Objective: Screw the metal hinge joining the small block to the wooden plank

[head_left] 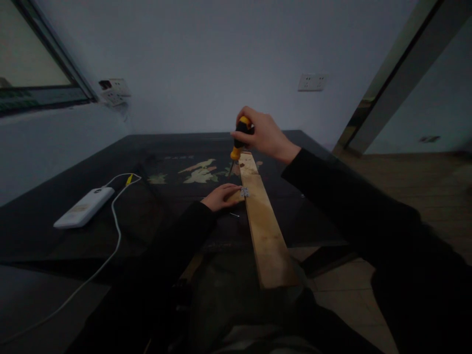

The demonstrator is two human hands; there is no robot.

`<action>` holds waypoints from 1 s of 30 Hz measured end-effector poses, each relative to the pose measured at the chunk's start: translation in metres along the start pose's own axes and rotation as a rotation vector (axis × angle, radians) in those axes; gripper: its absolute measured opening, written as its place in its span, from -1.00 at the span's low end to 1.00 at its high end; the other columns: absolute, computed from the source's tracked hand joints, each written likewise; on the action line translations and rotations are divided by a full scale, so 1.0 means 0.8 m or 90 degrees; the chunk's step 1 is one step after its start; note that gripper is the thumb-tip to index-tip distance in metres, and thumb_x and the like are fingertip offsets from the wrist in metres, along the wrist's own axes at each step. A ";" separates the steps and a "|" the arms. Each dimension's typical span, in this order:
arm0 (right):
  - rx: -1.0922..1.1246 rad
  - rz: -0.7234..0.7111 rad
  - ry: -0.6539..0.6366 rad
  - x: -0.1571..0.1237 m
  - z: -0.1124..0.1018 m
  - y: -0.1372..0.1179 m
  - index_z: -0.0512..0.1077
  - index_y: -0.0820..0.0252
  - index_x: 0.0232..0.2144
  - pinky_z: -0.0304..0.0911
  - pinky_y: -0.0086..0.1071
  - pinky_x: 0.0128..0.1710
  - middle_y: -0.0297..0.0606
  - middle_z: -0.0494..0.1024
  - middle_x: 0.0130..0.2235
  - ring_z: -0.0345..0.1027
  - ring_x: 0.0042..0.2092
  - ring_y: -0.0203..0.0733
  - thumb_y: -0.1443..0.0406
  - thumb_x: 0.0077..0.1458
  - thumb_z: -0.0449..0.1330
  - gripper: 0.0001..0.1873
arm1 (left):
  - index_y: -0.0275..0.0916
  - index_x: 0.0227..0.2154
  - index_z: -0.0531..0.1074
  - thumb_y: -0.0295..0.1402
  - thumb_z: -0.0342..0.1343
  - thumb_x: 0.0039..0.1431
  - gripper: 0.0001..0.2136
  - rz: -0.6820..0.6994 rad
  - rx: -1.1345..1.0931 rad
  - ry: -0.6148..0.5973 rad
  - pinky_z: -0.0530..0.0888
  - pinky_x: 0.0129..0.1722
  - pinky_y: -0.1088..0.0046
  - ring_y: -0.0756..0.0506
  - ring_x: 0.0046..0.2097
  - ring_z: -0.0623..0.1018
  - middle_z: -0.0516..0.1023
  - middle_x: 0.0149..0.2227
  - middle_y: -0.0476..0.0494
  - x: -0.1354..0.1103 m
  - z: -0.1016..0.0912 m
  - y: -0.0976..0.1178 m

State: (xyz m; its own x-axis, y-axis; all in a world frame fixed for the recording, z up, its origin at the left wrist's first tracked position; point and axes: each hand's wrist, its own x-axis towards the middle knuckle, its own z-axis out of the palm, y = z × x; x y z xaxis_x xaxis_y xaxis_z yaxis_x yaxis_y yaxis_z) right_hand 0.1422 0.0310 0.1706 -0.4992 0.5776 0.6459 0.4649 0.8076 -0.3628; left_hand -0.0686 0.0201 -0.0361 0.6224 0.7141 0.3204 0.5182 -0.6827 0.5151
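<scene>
The right hand wrapped snugly round a screwdriver, tip slanting down-left above the table; the left hand, its grip unclear to me, met a metal hinge on a board pointing wallward.

Bare wood is showing along the plank, the small hinge is looking metallic, the screwdriver handle is looking plastic, the tabletop is gleaming glossy.

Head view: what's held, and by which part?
Right grip: screwdriver, by its yellow-and-black handle. Left grip: at the metal piece; whether it holds anything cannot be told.
</scene>
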 end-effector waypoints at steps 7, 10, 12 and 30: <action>0.344 0.245 0.280 -0.093 -0.009 0.087 0.36 0.17 -0.33 0.47 -0.38 -0.45 -0.36 0.39 -0.34 0.40 -0.33 -0.30 0.10 -0.09 0.40 -0.61 | -0.26 0.24 0.30 -0.17 0.21 0.16 -0.40 -0.007 0.033 0.015 0.35 0.20 0.10 -0.27 0.18 0.42 0.42 0.17 -0.35 0.002 0.001 0.007; 0.496 0.371 0.379 -0.144 0.003 0.112 0.34 0.16 -0.35 0.47 -0.43 -0.52 -0.41 0.41 -0.42 0.43 -0.42 -0.33 0.06 -0.16 0.44 -0.55 | -0.30 0.23 0.30 -0.13 0.18 0.18 -0.40 -0.004 0.039 0.010 0.35 0.20 0.09 -0.28 0.19 0.41 0.40 0.18 -0.39 0.001 0.000 0.008; 0.580 0.431 0.440 -0.174 0.014 0.126 0.33 0.16 -0.38 0.50 -0.45 -0.49 -0.44 0.43 -0.44 0.41 -0.46 -0.38 0.09 -0.17 0.45 -0.55 | -0.31 0.23 0.30 -0.11 0.17 0.19 -0.39 -0.003 0.041 0.006 0.35 0.21 0.09 -0.29 0.20 0.40 0.38 0.19 -0.40 0.001 -0.001 0.009; 0.653 0.537 0.525 -0.224 0.033 0.150 0.30 0.19 -0.45 0.55 -0.42 -0.43 -0.49 0.41 -0.48 0.32 -0.53 -0.47 0.12 -0.08 0.42 -0.60 | -0.26 0.27 0.24 -0.08 0.19 0.15 -0.33 -0.013 0.013 -0.004 0.30 0.23 0.07 -0.29 0.22 0.39 0.38 0.22 -0.37 0.002 -0.001 0.007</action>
State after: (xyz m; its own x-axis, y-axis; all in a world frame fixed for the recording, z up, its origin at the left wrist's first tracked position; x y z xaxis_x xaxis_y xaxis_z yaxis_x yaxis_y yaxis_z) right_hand 0.2678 0.0273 -0.0064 0.3223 0.9433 0.0792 -0.4562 0.2281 -0.8602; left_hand -0.0652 0.0172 -0.0321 0.6150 0.7274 0.3043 0.5427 -0.6705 0.5059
